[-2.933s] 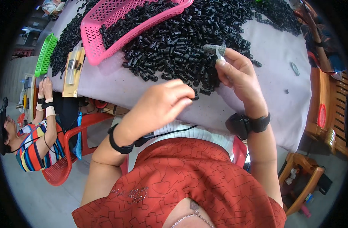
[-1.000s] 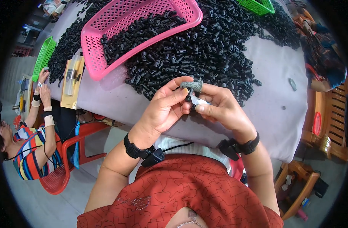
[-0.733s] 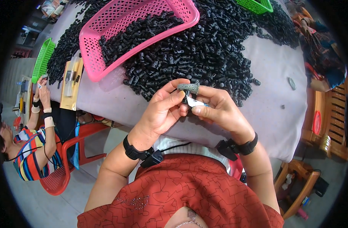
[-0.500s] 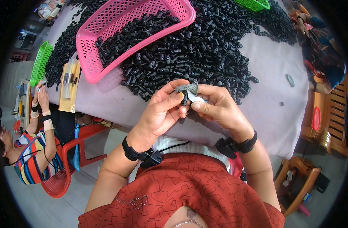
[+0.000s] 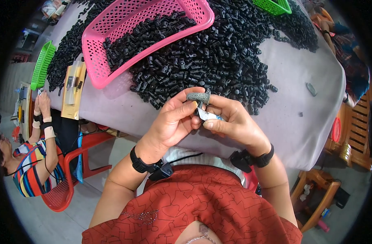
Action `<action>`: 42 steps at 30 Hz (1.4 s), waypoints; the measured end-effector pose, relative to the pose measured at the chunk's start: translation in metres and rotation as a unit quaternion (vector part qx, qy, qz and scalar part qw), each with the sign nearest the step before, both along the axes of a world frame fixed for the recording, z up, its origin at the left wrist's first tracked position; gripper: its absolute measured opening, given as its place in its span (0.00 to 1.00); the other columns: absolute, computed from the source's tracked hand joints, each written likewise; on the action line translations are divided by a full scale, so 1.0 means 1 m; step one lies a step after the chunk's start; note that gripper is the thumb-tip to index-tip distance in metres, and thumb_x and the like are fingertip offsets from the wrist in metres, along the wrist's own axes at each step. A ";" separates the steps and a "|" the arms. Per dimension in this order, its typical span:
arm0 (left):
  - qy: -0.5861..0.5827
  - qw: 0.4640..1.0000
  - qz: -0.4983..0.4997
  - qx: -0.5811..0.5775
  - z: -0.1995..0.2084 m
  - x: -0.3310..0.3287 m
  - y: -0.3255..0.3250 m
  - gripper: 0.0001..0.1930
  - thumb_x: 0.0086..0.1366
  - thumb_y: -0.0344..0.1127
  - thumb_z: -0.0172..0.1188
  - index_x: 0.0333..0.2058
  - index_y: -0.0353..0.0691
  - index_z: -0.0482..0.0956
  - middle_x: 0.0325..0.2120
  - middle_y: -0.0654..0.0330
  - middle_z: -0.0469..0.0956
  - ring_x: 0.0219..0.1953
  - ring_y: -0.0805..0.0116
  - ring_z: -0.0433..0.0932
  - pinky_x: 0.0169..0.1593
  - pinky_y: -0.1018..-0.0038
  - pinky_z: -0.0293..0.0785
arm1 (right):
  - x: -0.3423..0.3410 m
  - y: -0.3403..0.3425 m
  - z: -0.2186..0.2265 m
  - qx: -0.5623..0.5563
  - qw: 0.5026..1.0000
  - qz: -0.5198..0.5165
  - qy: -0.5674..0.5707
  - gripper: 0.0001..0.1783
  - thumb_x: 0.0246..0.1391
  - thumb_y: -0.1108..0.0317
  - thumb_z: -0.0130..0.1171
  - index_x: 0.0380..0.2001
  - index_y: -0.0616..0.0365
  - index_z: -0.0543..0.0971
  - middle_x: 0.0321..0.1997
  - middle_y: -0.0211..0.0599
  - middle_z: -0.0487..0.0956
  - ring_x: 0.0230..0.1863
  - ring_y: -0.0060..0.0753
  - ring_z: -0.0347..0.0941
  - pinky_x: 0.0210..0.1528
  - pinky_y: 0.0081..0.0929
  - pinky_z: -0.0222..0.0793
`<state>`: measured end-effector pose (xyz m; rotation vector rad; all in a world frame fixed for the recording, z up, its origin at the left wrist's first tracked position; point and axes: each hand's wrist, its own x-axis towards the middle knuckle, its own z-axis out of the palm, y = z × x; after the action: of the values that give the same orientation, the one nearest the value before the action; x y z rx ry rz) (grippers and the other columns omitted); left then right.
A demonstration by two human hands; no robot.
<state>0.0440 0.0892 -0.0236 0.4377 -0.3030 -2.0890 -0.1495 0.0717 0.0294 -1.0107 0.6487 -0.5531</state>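
Observation:
Both my hands meet in front of my chest, just short of the heap of small black plastic parts [image 5: 202, 61]. My left hand [image 5: 169, 118] pinches one small black plastic part [image 5: 200, 105] between thumb and fingers; most of it is hidden. Held between my right thumb and fingers is a flat whitish piece with a bit of blue [image 5: 208, 115], its narrow end against the black part. Which kind of tool it is, I cannot make out. A grey fabric finger sleeve [image 5: 198, 97] shows between the index fingers, above my right hand [image 5: 234, 118].
A pink perforated basket [image 5: 97, 61] with more black parts tilts on the heap. Green baskets [image 5: 43, 65] [image 5: 280, 7] stand at left and far right. A yellow card pack [image 5: 70, 106] lies left. Another person [image 5: 37, 162] sits left on a red chair [image 5: 74, 162].
The whitish piece has swung down and away from the grey sleeve, so more of it shows. My hands stay in nearly the same place.

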 end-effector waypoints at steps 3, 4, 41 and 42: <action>0.003 1.000 -0.003 0.012 0.003 0.000 0.000 0.18 0.68 0.30 0.54 0.56 0.40 0.68 0.38 0.60 0.77 0.29 0.75 0.77 0.33 0.77 0.77 | -0.001 -0.001 0.001 -0.014 0.999 -0.011 0.029 0.24 0.59 0.67 0.59 0.57 0.62 0.70 0.33 0.22 0.77 0.25 0.09 0.62 0.24 0.11 0.57; 0.002 1.000 -0.003 0.013 0.003 -0.001 0.000 0.18 0.68 0.30 0.54 0.56 0.40 0.68 0.38 0.60 0.77 0.29 0.75 0.77 0.33 0.77 0.77 | -0.002 -0.001 0.002 -0.023 0.998 -0.016 0.053 0.22 0.60 0.67 0.59 0.56 0.62 0.71 0.32 0.22 0.77 0.24 0.09 0.62 0.24 0.11 0.57; -0.069 0.997 0.012 -0.018 0.011 -0.004 0.005 0.15 0.68 0.32 0.55 0.53 0.42 0.73 0.34 0.64 0.77 0.29 0.77 0.75 0.35 0.80 0.75 | -0.004 0.005 0.005 -0.084 0.995 -0.010 0.054 0.26 0.60 0.70 0.55 0.62 0.60 0.66 0.28 0.22 0.71 0.24 0.11 0.61 0.23 0.12 0.58; -0.067 0.997 0.013 -0.025 0.014 -0.004 0.004 0.15 0.68 0.32 0.55 0.53 0.42 0.73 0.34 0.64 0.77 0.29 0.77 0.75 0.35 0.80 0.75 | -0.006 0.006 0.008 -0.068 0.997 -0.025 0.034 0.25 0.61 0.69 0.55 0.60 0.60 0.68 0.26 0.22 0.71 0.22 0.11 0.61 0.22 0.12 0.58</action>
<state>0.0401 0.0933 -0.0093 0.5508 -0.4247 -2.0257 -0.1556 0.0773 0.0372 -1.1473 0.7058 -0.6140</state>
